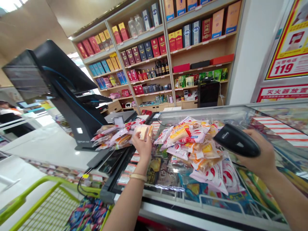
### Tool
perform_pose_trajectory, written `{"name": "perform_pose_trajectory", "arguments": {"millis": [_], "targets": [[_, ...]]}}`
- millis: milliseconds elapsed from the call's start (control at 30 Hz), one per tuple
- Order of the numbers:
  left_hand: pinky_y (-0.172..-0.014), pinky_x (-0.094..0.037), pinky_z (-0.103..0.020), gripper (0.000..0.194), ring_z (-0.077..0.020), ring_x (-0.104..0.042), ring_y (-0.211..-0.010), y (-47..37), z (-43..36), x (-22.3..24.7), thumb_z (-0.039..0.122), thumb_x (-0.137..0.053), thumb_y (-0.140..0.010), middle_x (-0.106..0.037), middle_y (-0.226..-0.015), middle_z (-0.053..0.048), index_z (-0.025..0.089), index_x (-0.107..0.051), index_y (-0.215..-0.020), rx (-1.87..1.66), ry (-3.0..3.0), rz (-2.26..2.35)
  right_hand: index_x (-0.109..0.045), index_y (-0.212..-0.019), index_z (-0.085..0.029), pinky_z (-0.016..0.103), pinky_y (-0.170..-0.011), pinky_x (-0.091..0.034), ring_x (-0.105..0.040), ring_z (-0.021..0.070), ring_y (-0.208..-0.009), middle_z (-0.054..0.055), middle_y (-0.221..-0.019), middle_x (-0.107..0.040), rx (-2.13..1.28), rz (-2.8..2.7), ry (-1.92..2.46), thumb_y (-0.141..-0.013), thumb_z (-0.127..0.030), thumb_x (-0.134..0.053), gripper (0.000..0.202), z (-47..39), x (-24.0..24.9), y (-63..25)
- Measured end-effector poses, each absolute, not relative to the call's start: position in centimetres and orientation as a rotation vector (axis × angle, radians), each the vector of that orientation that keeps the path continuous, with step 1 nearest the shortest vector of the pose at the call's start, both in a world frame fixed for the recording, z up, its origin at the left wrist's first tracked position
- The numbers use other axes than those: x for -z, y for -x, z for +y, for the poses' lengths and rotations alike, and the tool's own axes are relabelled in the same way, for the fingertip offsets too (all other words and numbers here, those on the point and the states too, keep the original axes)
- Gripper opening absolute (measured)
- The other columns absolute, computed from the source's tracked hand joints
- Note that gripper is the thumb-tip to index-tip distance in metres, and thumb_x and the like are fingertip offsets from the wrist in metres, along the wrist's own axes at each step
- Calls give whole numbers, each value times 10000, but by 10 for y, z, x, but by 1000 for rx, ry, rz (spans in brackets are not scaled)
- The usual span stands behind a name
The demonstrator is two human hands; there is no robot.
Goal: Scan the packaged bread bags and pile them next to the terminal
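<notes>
My left hand is closed on a clear-wrapped packaged bread, held above the near left end of the glass freezer lid. In my right hand is a black barcode scanner, its head pointing left. Between the hands, a heap of packaged breads in clear, pink and orange wrappers lies on the glass. A second pile of packaged breads rests left of my left hand, by the foot of the register.
A black register screen stands on the white counter at left. Beneath the glass freezer top are bagged goods. A green shopping cart is at lower left. Shelves of boxes and bottles line the back. A person is at far left.
</notes>
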State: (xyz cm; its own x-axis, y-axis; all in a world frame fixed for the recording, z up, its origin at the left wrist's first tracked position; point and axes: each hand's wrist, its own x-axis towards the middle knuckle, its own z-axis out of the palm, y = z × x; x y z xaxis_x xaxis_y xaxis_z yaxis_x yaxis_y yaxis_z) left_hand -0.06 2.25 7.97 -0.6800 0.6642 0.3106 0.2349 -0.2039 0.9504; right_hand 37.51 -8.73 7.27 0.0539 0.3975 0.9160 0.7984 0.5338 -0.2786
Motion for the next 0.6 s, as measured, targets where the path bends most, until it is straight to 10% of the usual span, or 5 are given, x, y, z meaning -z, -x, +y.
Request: {"name": "perform_pose_trajectory", "arguments": {"millis": [200,600], "targets": [[-718,-548,-326,178,-201,-661,-792,31,34,-70,248,-683,-835,-594,-793,-15,223,-508,-815,-1840,-430,1669,-640,-967,-301,433,-648,-572,-711,285,-779,64,-914,-702,483,-1567,1034,-761,-313,-674,209,-84,-67,-378],[-513,-415,-238,173,-119,-532,-495,44,69,-68,309,-705,-845,-562,-673,31,207,-568,-869,-1684,-228,1545,-661,-980,-268,381,-654,-576,-699,247,-796,59,-930,-696,469,-1601,1049,-788,-255,-697,196,-80,-58,-379]]}}
